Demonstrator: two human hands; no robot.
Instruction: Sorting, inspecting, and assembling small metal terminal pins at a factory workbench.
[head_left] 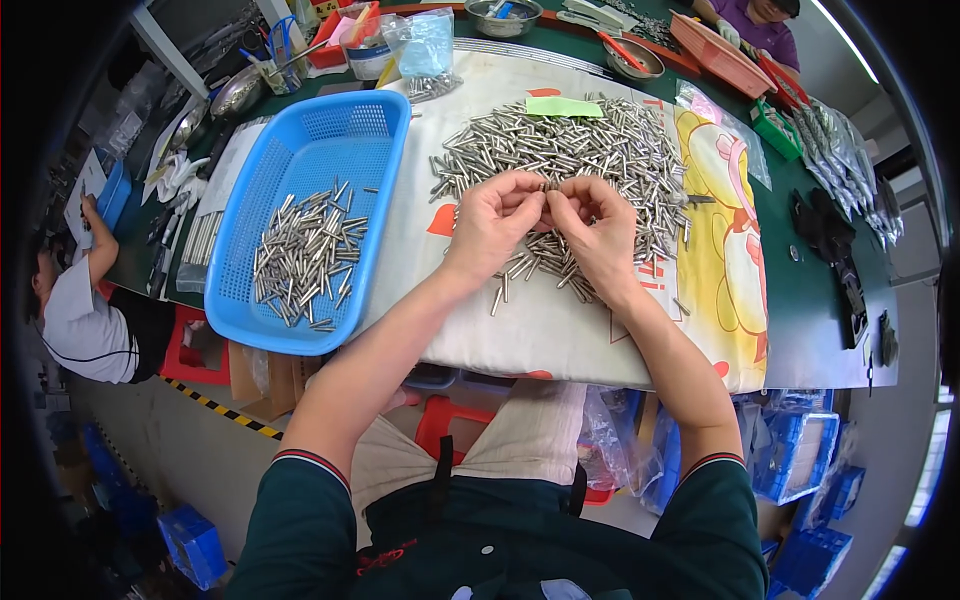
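Pinches, apparently, a small metal pin (547, 188), mostly hidden, between thumbs and fingertips of left hand (496, 222) and right hand (601, 225), seemingly for fine control; holds both just above the heap of pins (632, 150), near the blue basket (318, 152), probably for short reach.

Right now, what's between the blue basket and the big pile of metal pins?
The head view shows pale cloth, with a printed red heart, between the basket and the pile.
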